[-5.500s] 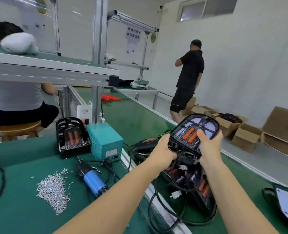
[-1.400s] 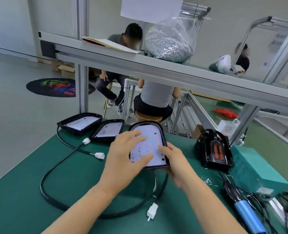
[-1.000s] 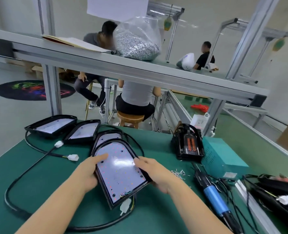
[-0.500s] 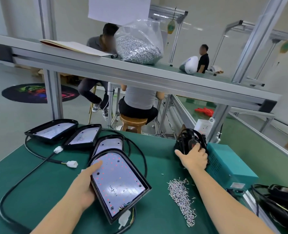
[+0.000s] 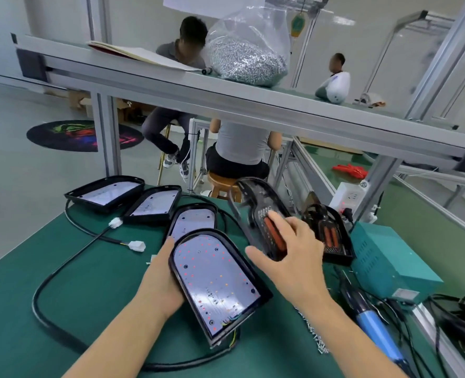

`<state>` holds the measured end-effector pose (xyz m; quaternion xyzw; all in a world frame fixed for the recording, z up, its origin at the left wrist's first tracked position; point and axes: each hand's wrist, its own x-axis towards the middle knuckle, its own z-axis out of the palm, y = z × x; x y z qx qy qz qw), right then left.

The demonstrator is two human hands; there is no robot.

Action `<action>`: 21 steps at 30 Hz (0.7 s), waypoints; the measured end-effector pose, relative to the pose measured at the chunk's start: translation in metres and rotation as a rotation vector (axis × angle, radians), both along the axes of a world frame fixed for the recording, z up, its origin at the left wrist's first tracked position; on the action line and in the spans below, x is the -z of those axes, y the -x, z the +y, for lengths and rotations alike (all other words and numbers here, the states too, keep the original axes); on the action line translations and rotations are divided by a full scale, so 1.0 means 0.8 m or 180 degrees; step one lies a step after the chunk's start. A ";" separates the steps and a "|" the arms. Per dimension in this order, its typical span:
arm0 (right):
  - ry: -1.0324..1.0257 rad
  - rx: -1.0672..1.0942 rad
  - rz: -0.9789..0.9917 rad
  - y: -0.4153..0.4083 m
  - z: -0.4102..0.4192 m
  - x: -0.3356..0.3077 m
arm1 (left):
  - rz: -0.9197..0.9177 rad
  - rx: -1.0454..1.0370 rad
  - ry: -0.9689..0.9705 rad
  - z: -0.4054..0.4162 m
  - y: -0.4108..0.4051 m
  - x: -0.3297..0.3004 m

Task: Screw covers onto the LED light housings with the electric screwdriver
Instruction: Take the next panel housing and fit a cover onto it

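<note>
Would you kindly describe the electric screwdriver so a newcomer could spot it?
Start at the teal power box on the green bench's right side. Just below it lies the electric screwdriver, the only item with a bright blue barrel among black cables.

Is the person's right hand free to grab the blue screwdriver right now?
Probably not yet. The right hand is busy holding a black cover up off the table. The blue screwdriver lies close by on the green mat with nothing on top, so it looks easy to reach once the cover is put down.
</note>
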<state>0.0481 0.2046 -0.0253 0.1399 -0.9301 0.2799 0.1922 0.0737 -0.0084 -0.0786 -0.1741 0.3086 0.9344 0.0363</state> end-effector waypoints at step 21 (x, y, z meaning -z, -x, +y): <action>-0.1190 -0.0668 -0.0582 -0.139 -0.043 0.064 | -0.0204 -0.0382 0.0232 0.014 -0.086 0.013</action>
